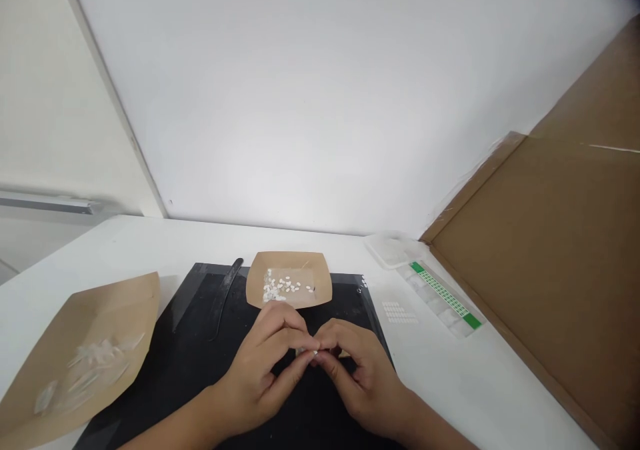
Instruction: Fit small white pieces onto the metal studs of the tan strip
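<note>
My left hand and my right hand meet over the black mat, thumbs and forefingers pinched together. A tiny white piece shows between the fingertips of both hands; most of it is covered, so its kind is unclear. Just beyond the fingers stands a brown paper tray. Several small white oval pieces lie in it, on or in a clear plastic sheet or bag. Part of something tan peeks out behind my right fingers.
At left, a larger brown paper tray holds clear plastic packets. A slim black curved tool lies on the mat. Rightward are rows of white ovals, a green-and-white strip, a clear plastic item and a brown cardboard panel.
</note>
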